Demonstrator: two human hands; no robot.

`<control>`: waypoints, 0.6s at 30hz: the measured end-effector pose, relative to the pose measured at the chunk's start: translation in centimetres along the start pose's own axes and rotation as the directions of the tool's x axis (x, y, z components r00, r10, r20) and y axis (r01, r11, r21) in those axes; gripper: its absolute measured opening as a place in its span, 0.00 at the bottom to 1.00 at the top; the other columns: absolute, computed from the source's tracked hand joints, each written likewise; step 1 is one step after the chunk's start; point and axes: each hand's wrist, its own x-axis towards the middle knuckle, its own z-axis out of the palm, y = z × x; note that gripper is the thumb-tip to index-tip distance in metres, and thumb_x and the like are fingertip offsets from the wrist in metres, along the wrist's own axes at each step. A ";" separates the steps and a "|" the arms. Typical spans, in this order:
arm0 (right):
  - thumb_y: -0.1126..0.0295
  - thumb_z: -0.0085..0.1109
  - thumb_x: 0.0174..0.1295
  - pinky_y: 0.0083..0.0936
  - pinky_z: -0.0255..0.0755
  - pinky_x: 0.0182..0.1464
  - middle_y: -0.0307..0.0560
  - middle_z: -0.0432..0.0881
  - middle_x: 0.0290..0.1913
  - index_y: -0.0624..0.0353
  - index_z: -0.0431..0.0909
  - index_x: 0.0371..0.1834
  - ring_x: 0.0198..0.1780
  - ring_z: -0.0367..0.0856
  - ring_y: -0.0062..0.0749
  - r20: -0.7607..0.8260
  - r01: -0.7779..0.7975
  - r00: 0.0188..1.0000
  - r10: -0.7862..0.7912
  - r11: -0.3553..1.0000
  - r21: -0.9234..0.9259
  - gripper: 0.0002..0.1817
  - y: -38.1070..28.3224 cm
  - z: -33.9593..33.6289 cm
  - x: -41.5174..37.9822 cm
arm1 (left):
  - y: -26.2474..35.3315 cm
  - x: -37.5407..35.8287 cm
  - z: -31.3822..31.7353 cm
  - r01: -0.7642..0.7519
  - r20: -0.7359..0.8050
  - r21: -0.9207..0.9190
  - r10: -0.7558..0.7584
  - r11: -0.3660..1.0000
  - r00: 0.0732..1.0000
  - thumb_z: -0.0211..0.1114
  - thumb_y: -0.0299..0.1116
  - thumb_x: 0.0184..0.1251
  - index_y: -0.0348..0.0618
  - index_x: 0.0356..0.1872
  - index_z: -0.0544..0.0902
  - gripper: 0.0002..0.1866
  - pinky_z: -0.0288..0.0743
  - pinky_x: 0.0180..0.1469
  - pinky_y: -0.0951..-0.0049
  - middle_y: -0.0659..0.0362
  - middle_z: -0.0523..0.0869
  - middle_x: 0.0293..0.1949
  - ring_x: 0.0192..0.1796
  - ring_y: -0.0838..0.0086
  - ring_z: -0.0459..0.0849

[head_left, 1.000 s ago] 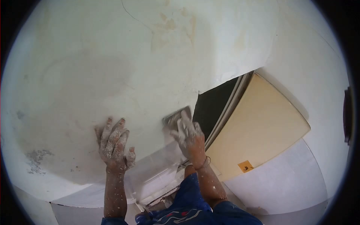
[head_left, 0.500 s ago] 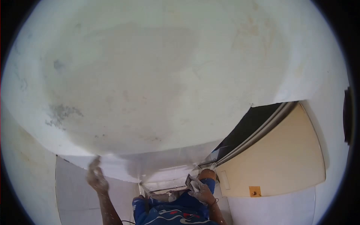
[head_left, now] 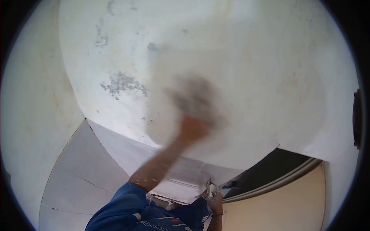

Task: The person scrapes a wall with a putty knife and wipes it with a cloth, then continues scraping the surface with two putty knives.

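Observation:
My left hand (head_left: pixel 194 104) is raised in front of the pale wall (head_left: pixel 254 96), smeared by motion. Its finger pose and any contact with the wall cannot be made out. White specks dot the left forearm (head_left: pixel 160 163). Low down, near my body, my right hand (head_left: pixel 214 202) is closed around a folded sheet of what looks like sandpaper (head_left: pixel 211 189), grey outside and whitish inside. A thin band circles the right wrist.
Dark flaking patches (head_left: pixel 122 85) mark the wall at left. To the lower right, a dark opening (head_left: pixel 279 169) borders a cream door-like panel (head_left: pixel 269 200). Grey-white panels (head_left: pixel 79 173) lie below the wall's left edge. A dark object (head_left: pixel 357 119) stands at far right.
My left hand has risen from low at the left to the middle of the view, in front of the wall. The view has shifted left; my right hand still grips the folded sheet.

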 end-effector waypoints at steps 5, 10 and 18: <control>0.65 0.71 0.44 0.26 0.73 0.40 0.43 0.81 0.37 0.64 0.72 0.50 0.37 0.78 0.30 0.043 0.111 0.993 -0.107 0.988 -0.107 0.29 7.9 3.2 0.0 | 12.2 -10.0 -1.0 -0.114 0.136 -0.956 0.756 0.269 0.641 0.59 0.35 0.57 0.44 0.47 0.78 0.17 0.72 0.54 0.61 0.49 0.75 0.53 0.62 0.63 0.68; 0.65 0.64 0.51 0.26 0.72 0.39 0.42 0.78 0.39 0.64 0.71 0.49 0.39 0.77 0.29 0.122 0.293 0.953 -0.276 0.944 -0.150 0.23 -6.7 -0.2 0.0 | 4.8 -15.8 -7.2 0.519 0.688 -0.718 0.366 0.463 0.626 0.60 0.36 0.61 0.47 0.50 0.78 0.16 0.75 0.50 0.62 0.55 0.80 0.48 0.55 0.60 0.76; 0.66 0.65 0.52 0.21 0.69 0.43 0.48 0.75 0.45 0.65 0.63 0.60 0.46 0.73 0.24 0.410 0.136 0.866 -0.287 0.923 0.360 0.33 -16.8 1.6 5.3 | 2.6 -18.3 -11.4 0.941 0.944 -0.321 -0.116 -0.109 0.309 0.58 0.41 0.66 0.36 0.53 0.74 0.21 0.71 0.55 0.66 0.47 0.78 0.52 0.54 0.64 0.76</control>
